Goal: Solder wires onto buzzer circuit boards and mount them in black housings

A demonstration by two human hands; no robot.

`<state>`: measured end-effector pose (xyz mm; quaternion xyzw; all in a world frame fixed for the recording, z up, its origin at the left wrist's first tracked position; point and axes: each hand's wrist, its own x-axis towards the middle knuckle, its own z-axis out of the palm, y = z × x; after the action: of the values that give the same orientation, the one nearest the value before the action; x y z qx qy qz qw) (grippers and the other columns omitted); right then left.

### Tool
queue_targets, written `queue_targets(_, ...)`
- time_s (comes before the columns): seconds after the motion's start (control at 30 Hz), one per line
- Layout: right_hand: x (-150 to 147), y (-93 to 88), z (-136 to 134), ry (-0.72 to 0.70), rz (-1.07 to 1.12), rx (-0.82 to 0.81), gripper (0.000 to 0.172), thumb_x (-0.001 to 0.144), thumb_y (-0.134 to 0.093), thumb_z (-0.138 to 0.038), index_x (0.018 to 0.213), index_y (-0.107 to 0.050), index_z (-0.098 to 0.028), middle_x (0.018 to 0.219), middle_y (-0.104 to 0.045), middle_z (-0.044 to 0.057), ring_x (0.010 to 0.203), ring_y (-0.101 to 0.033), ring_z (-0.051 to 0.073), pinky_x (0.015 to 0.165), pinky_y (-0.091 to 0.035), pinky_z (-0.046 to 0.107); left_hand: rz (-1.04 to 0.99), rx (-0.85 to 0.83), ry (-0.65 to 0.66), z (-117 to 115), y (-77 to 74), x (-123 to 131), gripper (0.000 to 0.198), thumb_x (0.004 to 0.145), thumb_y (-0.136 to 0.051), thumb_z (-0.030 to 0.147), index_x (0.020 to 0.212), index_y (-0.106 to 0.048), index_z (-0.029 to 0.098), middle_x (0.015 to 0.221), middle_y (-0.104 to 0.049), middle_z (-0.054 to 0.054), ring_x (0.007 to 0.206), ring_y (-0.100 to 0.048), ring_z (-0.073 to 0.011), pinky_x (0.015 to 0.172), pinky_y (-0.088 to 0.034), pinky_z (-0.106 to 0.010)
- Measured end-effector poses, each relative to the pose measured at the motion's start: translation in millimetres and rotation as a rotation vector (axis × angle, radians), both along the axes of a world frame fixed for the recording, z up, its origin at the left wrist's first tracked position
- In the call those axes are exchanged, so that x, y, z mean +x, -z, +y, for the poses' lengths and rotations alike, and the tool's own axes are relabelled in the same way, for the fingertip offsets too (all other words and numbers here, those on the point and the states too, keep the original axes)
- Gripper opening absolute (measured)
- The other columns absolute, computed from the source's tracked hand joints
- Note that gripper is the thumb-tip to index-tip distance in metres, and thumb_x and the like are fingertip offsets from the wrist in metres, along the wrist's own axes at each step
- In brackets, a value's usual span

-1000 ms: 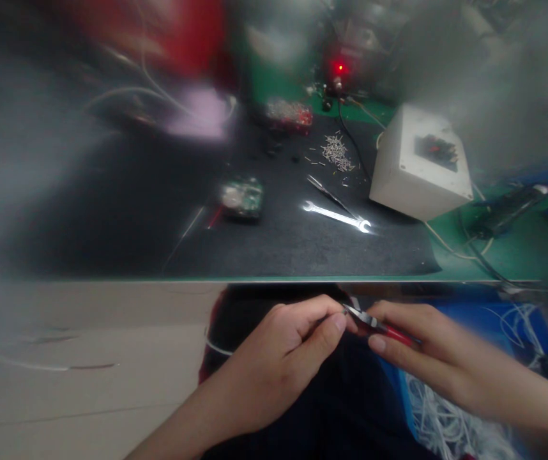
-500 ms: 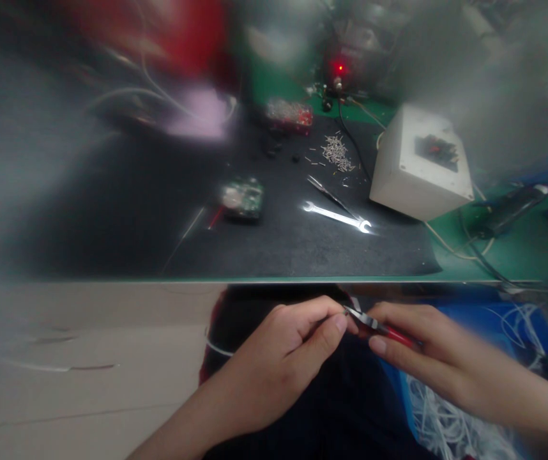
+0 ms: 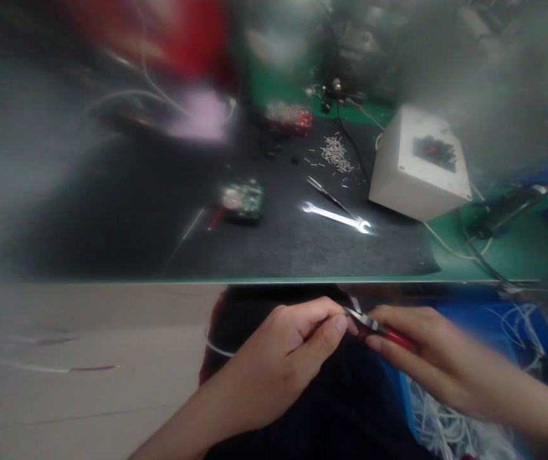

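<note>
Below the bench edge, over my lap, my left hand [image 3: 287, 348] is curled in a pinch, thumb against forefinger, on something too thin to name. Right beside it my right hand [image 3: 422, 348] is closed round red-handled cutters [image 3: 383, 330]. The metal jaws of the cutters meet my left fingertips. Both hands touch at the middle of the view.
On the black mat [image 3: 278, 249] lie a silver wrench [image 3: 337, 216], tweezers [image 3: 327, 193], a small green circuit board [image 3: 241, 198] and a heap of small metal pins [image 3: 336, 152]. A white box [image 3: 420, 165] stands to the right. A blue bin of white wires [image 3: 451, 421] sits lower right.
My right hand and the cutters have shifted slightly. The red light at the back of the bench no longer shows.
</note>
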<state>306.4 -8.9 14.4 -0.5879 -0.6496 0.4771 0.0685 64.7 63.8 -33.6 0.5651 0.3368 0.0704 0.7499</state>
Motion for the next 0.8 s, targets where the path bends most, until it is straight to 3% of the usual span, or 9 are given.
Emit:
queue_targets(0.07,-3,3.2,0,-0.010,0.019,0.030,0.022,0.111,-0.047,-0.039,0.108,-0.063,-0.025,0.090,-0.066,-0.002,0.080,-0.063,0.010,0.075,-0.045,0.024,-0.001,0.014,-0.004,1,0.2,0,0.038,0.109,-0.046,0.055,0.111,-0.071,0.026,0.063,-0.044,0.008,0.054,-0.039,-0.0061,0.050,-0.029,-0.019)
queue_targets(0.23,4,13.3,2,0.020,-0.018,0.171,0.018,0.111,-0.048,-0.035,0.108,-0.062,-0.025,0.090,-0.065,-0.003,0.077,-0.062,0.009,0.071,-0.045,0.023,-0.005,-0.001,-0.045,0,-0.7,0,0.039,0.108,-0.046,0.057,0.113,-0.071,0.027,0.060,-0.043,0.009,0.052,-0.038,-0.0066,0.049,-0.028,-0.020)
queue_targets(0.33,22,25.8,9,0.075,-0.276,0.445,0.020,0.111,-0.050,-0.040,0.113,-0.061,-0.024,0.093,-0.063,0.000,0.076,-0.061,0.012,0.069,-0.046,0.026,-0.057,-0.004,-0.113,0,-1.3,0,0.038,0.109,-0.046,0.055,0.111,-0.070,0.027,0.058,-0.041,0.010,0.052,-0.036,-0.0077,0.051,-0.029,-0.022)
queue_targets(0.43,44,42.7,22,0.042,-0.643,0.730,0.031,0.108,-0.053,-0.047,0.118,-0.061,-0.019,0.098,-0.061,0.006,0.085,-0.059,0.021,0.072,-0.047,0.035,-0.094,-0.017,-0.172,1,-2.2,-1,0.038,0.111,-0.042,0.053,0.110,-0.068,0.026,0.059,-0.042,0.009,0.055,-0.038,-0.0088,0.058,-0.034,-0.023)
queue_targets(0.53,63,57.8,40,-0.009,-0.822,0.891,0.038,0.106,-0.056,-0.045,0.124,-0.061,-0.011,0.108,-0.062,0.013,0.098,-0.058,0.029,0.083,-0.051,0.044,-0.083,0.000,-0.209,1,-3.0,-3,0.040,0.112,-0.039,0.052,0.110,-0.068,0.025,0.065,-0.047,0.008,0.062,-0.043,-0.0099,0.066,-0.038,-0.024)
queue_targets(0.67,74,66.1,56,-0.029,-0.796,0.972,0.039,0.106,-0.059,-0.036,0.133,-0.059,-0.008,0.124,-0.063,0.017,0.113,-0.058,0.031,0.097,-0.053,0.047,-0.064,0.032,-0.229,1,1.6,-8,0.039,0.110,-0.042,0.051,0.111,-0.069,0.023,0.075,-0.054,0.004,0.069,-0.048,-0.0118,0.067,-0.038,-0.025)
queue_targets(0.8,58,59.8,52,0.007,-0.706,1.051,0.032,0.105,-0.061,-0.027,0.133,-0.060,-0.012,0.130,-0.062,0.016,0.121,-0.057,0.031,0.103,-0.051,0.048,-0.059,0.069,-0.234,0,10.7,-10,0.047,0.108,-0.041,0.059,0.117,-0.068,0.022,0.077,-0.058,0.002,0.065,-0.049,-0.0127,0.063,-0.039,-0.026)
